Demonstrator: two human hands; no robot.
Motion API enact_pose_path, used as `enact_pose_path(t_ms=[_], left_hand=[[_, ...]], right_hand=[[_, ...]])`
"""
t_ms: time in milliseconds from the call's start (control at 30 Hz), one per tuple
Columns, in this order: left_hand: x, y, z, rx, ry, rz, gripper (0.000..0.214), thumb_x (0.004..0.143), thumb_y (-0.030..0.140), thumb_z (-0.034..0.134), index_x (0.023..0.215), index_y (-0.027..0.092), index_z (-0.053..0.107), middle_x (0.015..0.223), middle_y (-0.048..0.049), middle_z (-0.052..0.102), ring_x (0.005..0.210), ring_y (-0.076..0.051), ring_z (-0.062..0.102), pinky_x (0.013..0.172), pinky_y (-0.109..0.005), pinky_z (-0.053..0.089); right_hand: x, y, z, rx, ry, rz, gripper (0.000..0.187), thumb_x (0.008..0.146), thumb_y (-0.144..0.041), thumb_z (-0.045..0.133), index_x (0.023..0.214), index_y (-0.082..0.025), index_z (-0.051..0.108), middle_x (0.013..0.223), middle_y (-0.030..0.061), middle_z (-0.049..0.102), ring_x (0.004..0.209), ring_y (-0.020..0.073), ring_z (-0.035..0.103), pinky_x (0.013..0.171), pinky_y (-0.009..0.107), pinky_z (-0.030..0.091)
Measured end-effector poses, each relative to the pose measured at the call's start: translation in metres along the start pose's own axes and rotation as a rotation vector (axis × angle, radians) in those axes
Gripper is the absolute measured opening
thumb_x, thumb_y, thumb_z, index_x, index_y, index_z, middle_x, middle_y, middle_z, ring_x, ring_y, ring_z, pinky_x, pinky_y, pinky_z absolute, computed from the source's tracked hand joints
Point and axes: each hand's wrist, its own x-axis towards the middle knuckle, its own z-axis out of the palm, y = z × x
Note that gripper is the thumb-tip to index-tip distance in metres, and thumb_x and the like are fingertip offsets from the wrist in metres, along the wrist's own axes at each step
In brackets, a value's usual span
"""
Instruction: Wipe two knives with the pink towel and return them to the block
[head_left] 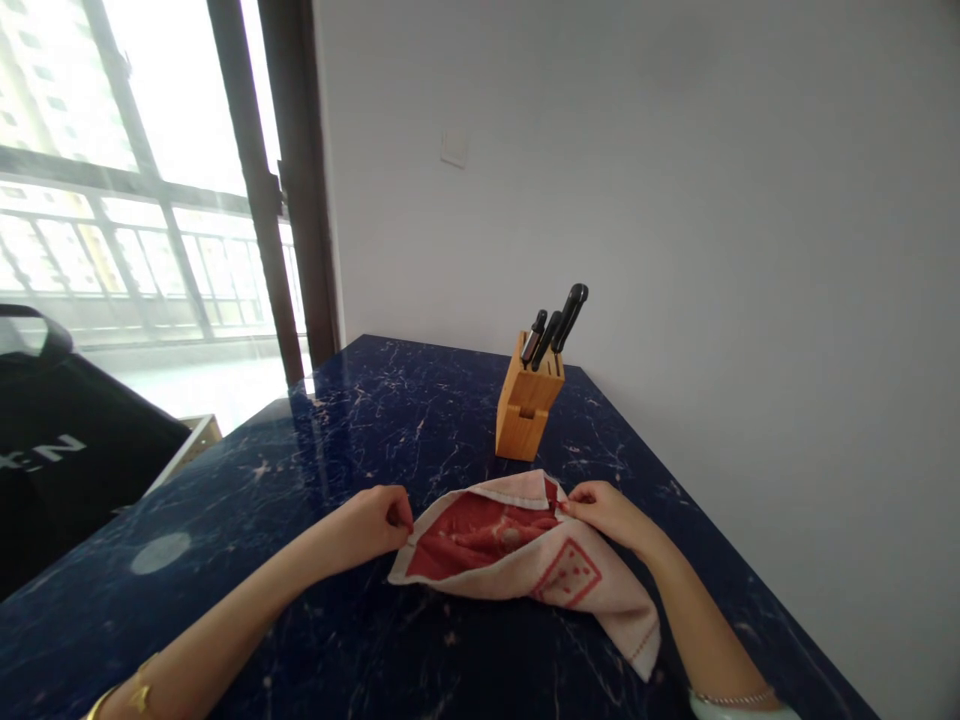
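A red and cream cloth (517, 560) lies partly folded on the dark blue marble table (322, 440). My left hand (379, 520) is closed in a pinch on the cloth's left corner. My right hand (600, 508) pinches the cloth's upper right edge. Both hands rest low on the tabletop with the cloth stretched between them. One flap of the cloth trails toward me on the right.
A wooden knife block (526, 402) with three black-handled knives stands behind the cloth near the white wall. A black bag (67, 450) sits at the left by the table's edge. A large window with a dark frame fills the far left.
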Motion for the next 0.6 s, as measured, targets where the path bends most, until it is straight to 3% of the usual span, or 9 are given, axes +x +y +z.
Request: enact_pose_path(t_ms=[300, 600], left_hand=[[0.005, -0.017, -0.031, 0.324, 0.023, -0.103, 0.014, 0.064, 0.016, 0.046, 0.07, 0.019, 0.058, 0.07, -0.0013, 0.063, 0.065, -0.015, 0.058, 0.053, -0.022, 0.036], [0.034, -0.012, -0.045, 0.593, 0.204, -0.138, 0.016, 0.076, 0.014, 0.041, 0.083, 0.015, 0.056, 0.088, -0.0119, 0.065, 0.083, -0.024, 0.06, 0.068, -0.032, 0.038]], right_hand=[[0.011, -0.015, 0.027, 0.022, 0.004, -0.044, 0.024, 0.07, -0.036, 0.056, 0.07, -0.013, 0.063, 0.068, 0.0038, 0.065, 0.064, 0.015, 0.055, 0.053, 0.022, 0.036], [0.01, -0.025, 0.043, -0.05, 0.072, -0.055, 0.015, 0.069, -0.029, 0.055, 0.064, -0.016, 0.061, 0.068, 0.0038, 0.065, 0.064, 0.0158, 0.057, 0.055, 0.023, 0.036]])
